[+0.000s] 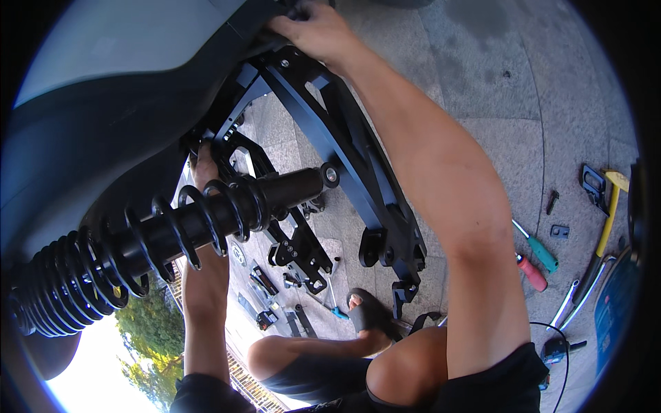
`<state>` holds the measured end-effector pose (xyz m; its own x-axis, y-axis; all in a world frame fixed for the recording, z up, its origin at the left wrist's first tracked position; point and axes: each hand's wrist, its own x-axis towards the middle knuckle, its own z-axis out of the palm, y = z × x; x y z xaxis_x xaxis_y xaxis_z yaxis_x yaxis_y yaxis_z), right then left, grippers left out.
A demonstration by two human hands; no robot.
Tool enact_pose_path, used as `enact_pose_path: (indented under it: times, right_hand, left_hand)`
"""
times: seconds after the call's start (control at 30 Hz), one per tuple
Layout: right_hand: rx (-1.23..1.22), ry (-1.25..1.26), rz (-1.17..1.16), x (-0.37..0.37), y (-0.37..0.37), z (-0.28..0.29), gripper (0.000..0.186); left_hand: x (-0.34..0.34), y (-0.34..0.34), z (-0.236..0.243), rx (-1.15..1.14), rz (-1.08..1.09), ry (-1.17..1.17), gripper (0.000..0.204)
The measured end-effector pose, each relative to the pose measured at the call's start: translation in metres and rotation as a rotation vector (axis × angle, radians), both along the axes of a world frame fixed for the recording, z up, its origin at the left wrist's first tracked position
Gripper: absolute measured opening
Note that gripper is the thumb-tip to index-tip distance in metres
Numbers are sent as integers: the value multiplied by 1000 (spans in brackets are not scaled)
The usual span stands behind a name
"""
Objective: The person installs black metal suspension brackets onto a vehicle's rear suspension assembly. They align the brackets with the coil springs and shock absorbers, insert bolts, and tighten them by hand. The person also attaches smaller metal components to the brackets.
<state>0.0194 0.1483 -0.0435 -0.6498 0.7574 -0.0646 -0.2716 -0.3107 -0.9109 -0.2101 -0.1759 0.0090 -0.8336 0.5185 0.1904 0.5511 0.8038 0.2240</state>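
Observation:
My right hand (310, 33) reaches to the top, fingers curled at the dark body panel (138, 110) and frame junction; what it grips is hidden. My left hand (204, 165) is raised behind the black coil-spring shock absorber (289, 191), its fingers largely hidden where a black bracket meets the panel's underside. The shock lies diagonally across the view, its eyelet end to the right. The black metal frame (317, 138) hangs below my right hand, with several bolt holes and brackets at its lower end. A second black bracket assembly (299, 251) shows behind the shock.
On the paving (482, 82) lie a yellow hammer (609, 213), green screwdriver (540, 251), red-handled tool (530, 272), wrenches (571, 303) and small parts. A blue object (613, 303) stands at the right rim. My bent knees and a sandalled foot (365, 313) are low; trees show lower left.

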Motion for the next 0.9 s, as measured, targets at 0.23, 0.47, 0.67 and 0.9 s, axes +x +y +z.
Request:
enact_pose_path:
  times: [0.23,0.47,0.67,0.9]
  right_hand:
    - [-57,181,-32,-6,-3,2,43]
    - [-85,118,-56,-1,-7,0,52]
    - [-113,165,-71,1,-5,-1,48]
    - [-164,88,-10,7,-4,3,54]
  left_hand:
    - [-1,2,-3,265,53,-184,46]
    - [-3,-8,0,336,42,-333,46]
    - [-1,-10,-9,381,43,-415,46]
    - [0,-9,-18,399,36,-450,47]
